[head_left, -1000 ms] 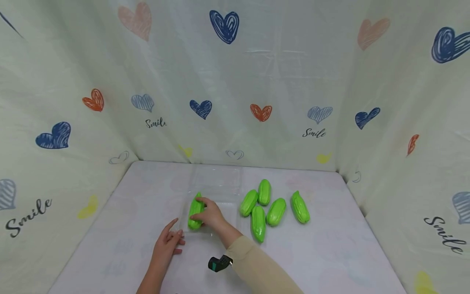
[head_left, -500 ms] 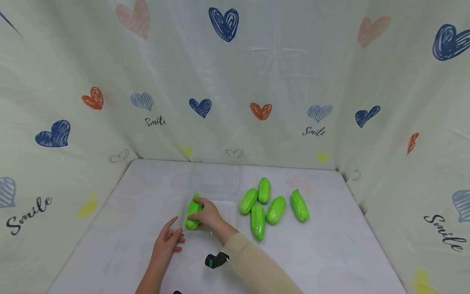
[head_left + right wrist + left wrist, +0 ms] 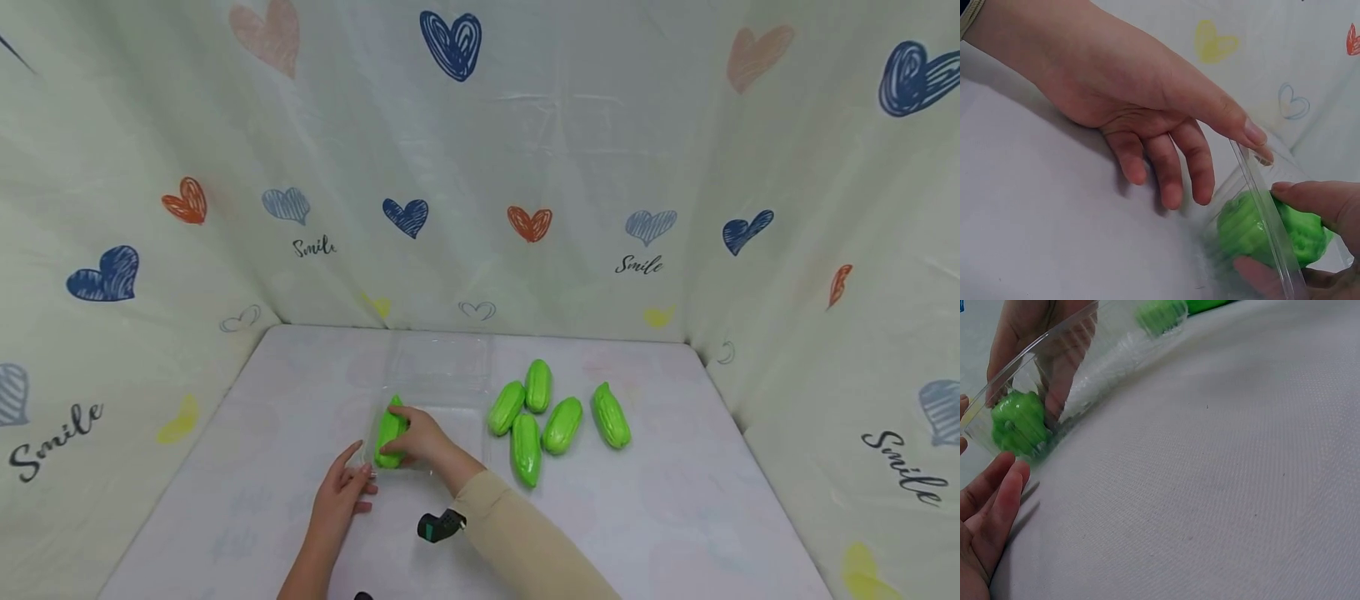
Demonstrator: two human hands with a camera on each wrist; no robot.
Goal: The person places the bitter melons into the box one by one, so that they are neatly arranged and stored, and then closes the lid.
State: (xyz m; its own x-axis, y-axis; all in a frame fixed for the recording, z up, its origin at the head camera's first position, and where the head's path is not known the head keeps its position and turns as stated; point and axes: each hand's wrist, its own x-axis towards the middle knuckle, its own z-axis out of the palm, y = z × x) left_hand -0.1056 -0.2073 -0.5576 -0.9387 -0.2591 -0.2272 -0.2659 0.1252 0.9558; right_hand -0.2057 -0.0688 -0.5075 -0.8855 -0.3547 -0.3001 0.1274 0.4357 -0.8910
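A green ridged gourd (image 3: 389, 432) with a pointed tip stands lengthwise along the left side of a clear plastic clamshell box (image 3: 467, 435). My right hand (image 3: 426, 437) grips it from above, thumb at the near end and fingers toward the far end. Through the clear wall in the left wrist view, the gourd's lobed end (image 3: 1019, 423) sits low in the box. My left hand (image 3: 337, 492) is at the box's near left corner. In the right wrist view its thumb and index finger rest at the rim, while the other fingers (image 3: 1169, 187) hang loosely.
Several more green gourds (image 3: 526, 450) lie on the white table (image 3: 675, 517) to the right of the box. The clear lid (image 3: 438, 367) lies folded back behind it. A curtain (image 3: 480, 167) with printed hearts encloses the table's back and sides.
My right hand has moved the gourd a little to the left inside the box, closer to the left wall. My left hand has stayed at the corner.
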